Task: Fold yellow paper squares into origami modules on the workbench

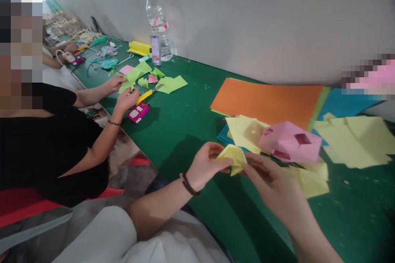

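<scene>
Between my two hands I hold a small folded piece of yellow paper (pixel 233 157) above the table's front part. My left hand (pixel 207 165), with a dark beaded bracelet at the wrist, pinches its left side between thumb and fingers. On the other side, the thumb and fingers of my right hand (pixel 271 178) close on its right edge. Just behind lies a pink folded-paper shape (pixel 290 141) with several square openings. Loose yellow sheets (pixel 245 131) lie around it, and one yellow piece (pixel 311 178) is partly hidden behind my right hand.
Orange paper (pixel 265 98), blue paper (pixel 348 102) and a yellow stack (pixel 358 141) lie on the green table (pixel 179 131). At left, a co-worker's hands (pixel 128 96) hold green paper (pixel 131 78) near a yellow cutter (pixel 146 95) and magenta device (pixel 138 113). A plastic bottle (pixel 157 20) stands by the wall.
</scene>
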Tool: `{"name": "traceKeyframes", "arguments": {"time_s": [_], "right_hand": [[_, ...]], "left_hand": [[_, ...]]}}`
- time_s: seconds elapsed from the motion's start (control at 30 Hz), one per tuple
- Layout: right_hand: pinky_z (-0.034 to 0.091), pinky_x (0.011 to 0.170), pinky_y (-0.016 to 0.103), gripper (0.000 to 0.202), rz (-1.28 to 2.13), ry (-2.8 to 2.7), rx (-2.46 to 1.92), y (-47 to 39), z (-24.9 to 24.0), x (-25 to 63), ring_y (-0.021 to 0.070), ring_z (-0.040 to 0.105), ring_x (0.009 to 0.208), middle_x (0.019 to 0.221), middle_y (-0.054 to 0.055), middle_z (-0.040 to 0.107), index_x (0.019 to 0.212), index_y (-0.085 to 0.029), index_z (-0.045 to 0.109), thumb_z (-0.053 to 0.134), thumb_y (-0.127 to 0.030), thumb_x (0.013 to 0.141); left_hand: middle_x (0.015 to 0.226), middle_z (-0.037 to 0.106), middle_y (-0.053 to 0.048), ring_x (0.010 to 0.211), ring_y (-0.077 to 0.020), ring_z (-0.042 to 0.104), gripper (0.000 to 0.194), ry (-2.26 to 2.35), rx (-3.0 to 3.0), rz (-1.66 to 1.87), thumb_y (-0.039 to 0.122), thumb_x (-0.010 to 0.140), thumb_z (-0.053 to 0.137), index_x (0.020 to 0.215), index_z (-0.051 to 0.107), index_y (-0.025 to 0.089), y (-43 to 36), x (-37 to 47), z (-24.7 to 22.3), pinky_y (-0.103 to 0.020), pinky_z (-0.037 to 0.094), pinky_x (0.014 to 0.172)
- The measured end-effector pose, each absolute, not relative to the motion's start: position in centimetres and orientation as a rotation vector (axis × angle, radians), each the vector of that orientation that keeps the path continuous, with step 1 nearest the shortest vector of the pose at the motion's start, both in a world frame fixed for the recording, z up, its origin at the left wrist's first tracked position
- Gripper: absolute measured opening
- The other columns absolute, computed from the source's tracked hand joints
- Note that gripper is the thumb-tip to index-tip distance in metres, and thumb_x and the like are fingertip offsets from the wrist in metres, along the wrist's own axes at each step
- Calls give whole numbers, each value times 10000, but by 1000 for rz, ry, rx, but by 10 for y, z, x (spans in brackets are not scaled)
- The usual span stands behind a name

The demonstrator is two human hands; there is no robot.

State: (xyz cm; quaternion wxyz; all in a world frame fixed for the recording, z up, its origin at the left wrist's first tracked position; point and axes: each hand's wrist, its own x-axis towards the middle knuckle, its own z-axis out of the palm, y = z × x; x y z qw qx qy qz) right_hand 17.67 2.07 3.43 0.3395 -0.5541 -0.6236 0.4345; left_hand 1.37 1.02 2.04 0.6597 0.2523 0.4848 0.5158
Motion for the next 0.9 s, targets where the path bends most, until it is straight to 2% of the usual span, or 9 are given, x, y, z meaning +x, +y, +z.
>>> {"name": "traceKeyframes", "arguments": {"time_s": [0.13,0.27,0.33,0.5,0.63,0.77,0.9], "right_hand": [[601,626,290,370,1004,-1757,-1484,21,33,182,226,728,698,812,53,750,1004,-228,674,610,-514,778],[603,714,296,476,1059,-1835,-1330,19,42,184,217,732,792,892,54,751,1241,-228,566,600,-439,816],[599,746,294,437,1088,-1903,-1212,18,47,185,200,728,830,943,54,745,1268,-239,544,559,-377,854],[594,751,324,229,915,-2066,-1160,20,52,185,190,708,808,952,51,731,1045,-250,671,571,-341,860],[589,684,312,185,813,-2030,-1201,23,50,184,178,692,724,857,36,723,943,-240,677,600,-379,848],[574,589,299,238,818,-1953,-1291,24,49,184,180,678,657,791,37,714,873,-237,674,608,-461,831],[583,591,309,321,938,-1849,-1338,25,46,185,198,694,686,810,55,723,900,-215,671,651,-513,782]], "left_hand": [[913,631,-51,847,-184,621,622,1019,585,1178,241,558,831,1117,573,152,12,12,23,-289,540,693],[950,649,-61,854,-196,627,570,1001,565,1177,238,575,792,1106,608,142,12,11,28,-288,532,686],[978,657,-74,847,-191,630,520,983,529,1166,240,581,781,1062,620,124,11,10,29,-281,529,687],[926,679,-81,787,-176,638,403,988,566,1110,279,616,777,957,645,107,10,10,31,-282,530,690],[938,685,-105,828,-194,645,448,983,636,1087,388,663,779,977,664,90,8,11,32,-293,542,713],[1005,684,-130,905,-220,650,518,952,771,1061,471,715,755,1058,665,93,6,11,33,-313,547,774],[1109,657,-134,976,-231,640,556,955,900,1073,429,737,756,1183,629,122,3,10,28,-311,536,827]]}}
